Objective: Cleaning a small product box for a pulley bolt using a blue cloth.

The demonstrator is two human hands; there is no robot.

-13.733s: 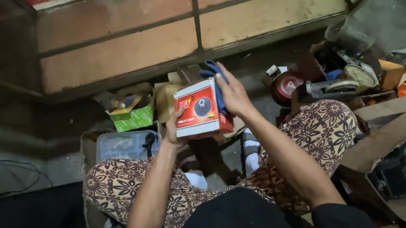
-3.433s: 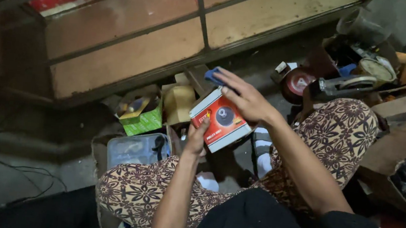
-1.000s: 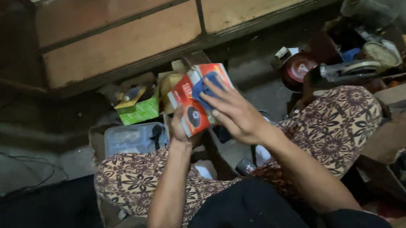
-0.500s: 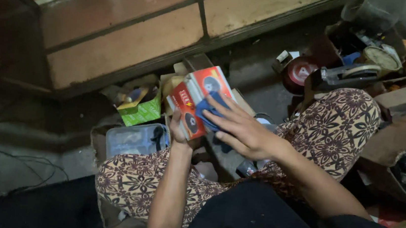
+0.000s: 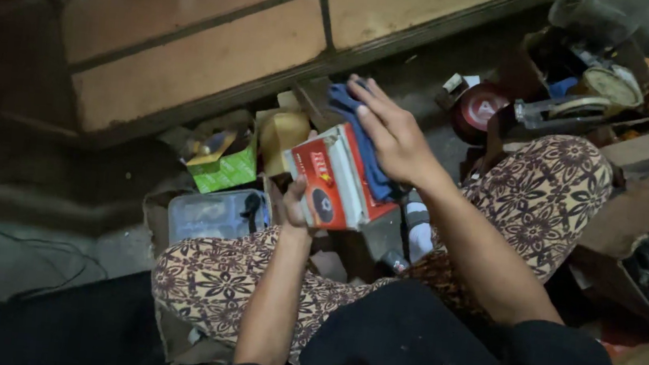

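Red-and-white box held up over the lap, tilted so one face turns upward. Gripped from below by left hand; blue cloth pressed flat on top under right hand, seemingly for wiping. Clear tub just beside the knee.

We sit with our knees spread, and our left hand grips the small box from below, above the gap between them. Our right hand lies on the box's upper right side, pressing a cloth against it. Left of the grip sits a clear plastic container, with an open carton behind it. Far right of the grip lies a round tin.
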